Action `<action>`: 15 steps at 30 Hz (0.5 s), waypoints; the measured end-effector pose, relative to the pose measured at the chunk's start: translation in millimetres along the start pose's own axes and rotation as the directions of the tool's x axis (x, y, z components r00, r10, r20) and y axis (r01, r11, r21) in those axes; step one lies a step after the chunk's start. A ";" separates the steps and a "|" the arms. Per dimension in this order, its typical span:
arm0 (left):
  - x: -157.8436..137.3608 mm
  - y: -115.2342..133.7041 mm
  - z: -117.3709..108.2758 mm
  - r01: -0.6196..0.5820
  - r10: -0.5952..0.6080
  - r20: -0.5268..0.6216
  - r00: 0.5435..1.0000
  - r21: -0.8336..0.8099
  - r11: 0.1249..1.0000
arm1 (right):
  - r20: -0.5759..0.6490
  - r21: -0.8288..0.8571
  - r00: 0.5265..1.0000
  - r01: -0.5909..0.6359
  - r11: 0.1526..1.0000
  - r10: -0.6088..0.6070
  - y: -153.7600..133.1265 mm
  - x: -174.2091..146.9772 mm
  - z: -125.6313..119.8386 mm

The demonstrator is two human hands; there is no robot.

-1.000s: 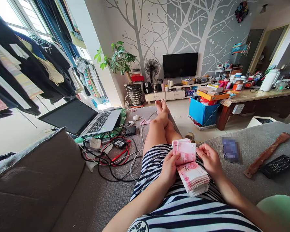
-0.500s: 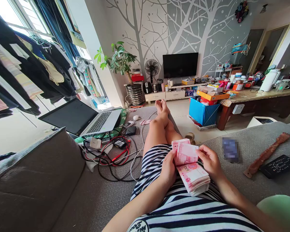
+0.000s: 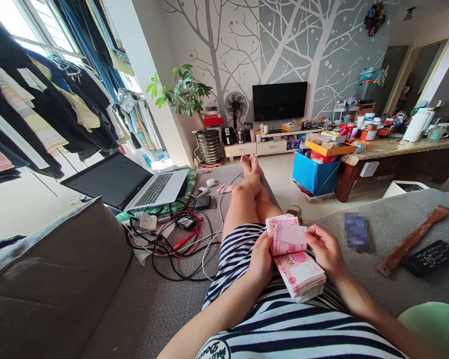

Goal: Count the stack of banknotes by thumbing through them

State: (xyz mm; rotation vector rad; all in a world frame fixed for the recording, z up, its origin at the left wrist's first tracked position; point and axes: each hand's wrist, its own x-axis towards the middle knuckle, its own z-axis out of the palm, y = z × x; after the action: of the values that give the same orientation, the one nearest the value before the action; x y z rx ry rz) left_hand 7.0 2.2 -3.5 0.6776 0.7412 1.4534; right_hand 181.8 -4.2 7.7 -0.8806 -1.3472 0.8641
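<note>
A thick stack of pink 100 banknotes (image 3: 301,274) lies over my lap on the striped cloth (image 3: 243,264). My left hand (image 3: 262,258) is closed on the stack's left side near its fold, thumb on top. Some notes are bent up and away from me beyond that thumb. Between finger and thumb, my right hand (image 3: 325,249) pinches the right edge of one banknote (image 3: 290,239), which stands raised in front of the folded-over ones. Part of the stack is hidden behind my left fingers.
On the sofa to the left are an open laptop (image 3: 153,192) and tangled cables (image 3: 183,239). To the right lie a blurred phone (image 3: 358,232), a brown strip-like item (image 3: 415,239) and a black remote (image 3: 432,258). A blue box (image 3: 316,173) stands beside the cluttered table (image 3: 392,149).
Slightly more of the folded-over notes shows behind the raised banknote. Both hands stay almost in the same place, with the right still pinching the note's edge.
</note>
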 end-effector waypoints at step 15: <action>-8.7 8.2 7.9 0.060 -0.058 0.081 0.995 -0.021 0.998 | -0.046 0.003 0.997 -0.057 0.998 0.057 1.0 2.9 -0.1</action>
State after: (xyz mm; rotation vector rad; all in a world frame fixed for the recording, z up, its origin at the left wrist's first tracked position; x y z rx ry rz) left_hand 8.4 -6.0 8.1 0.6869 0.6749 1.3714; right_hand 182.0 -1.1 8.0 -0.9363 -1.2867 0.8838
